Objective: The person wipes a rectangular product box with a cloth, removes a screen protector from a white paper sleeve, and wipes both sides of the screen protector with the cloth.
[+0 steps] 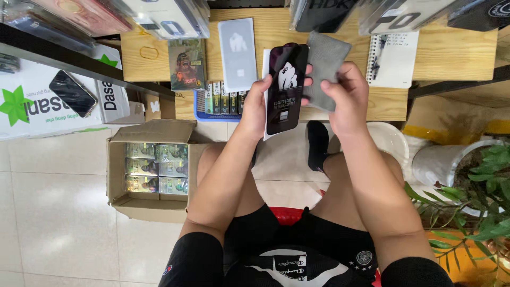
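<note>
Seen from above, seated at a low wooden counter. Left hand held a black screen-protector sleeve upright over the lap, fingers pinching its left edge, with a white backing sheet showing just behind it. Right hand gripped a grey cleaning cloth, fingers closed on its lower part, the cloth's edge touching the sleeve's right side.

On the counter beyond: a pale grey protector pack, a dark illustrated pack, a blue tray of small boxes and a spiral notepad to the right. On the tiled floor to the left, an open cardboard box of stacked packs. A potted plant at near right.

Likely risk: with only an edge pinch, the sleeve could slip or its contents slide out and drop to the hard tiles; a firm rub from the cloth could also twist it loose.
</note>
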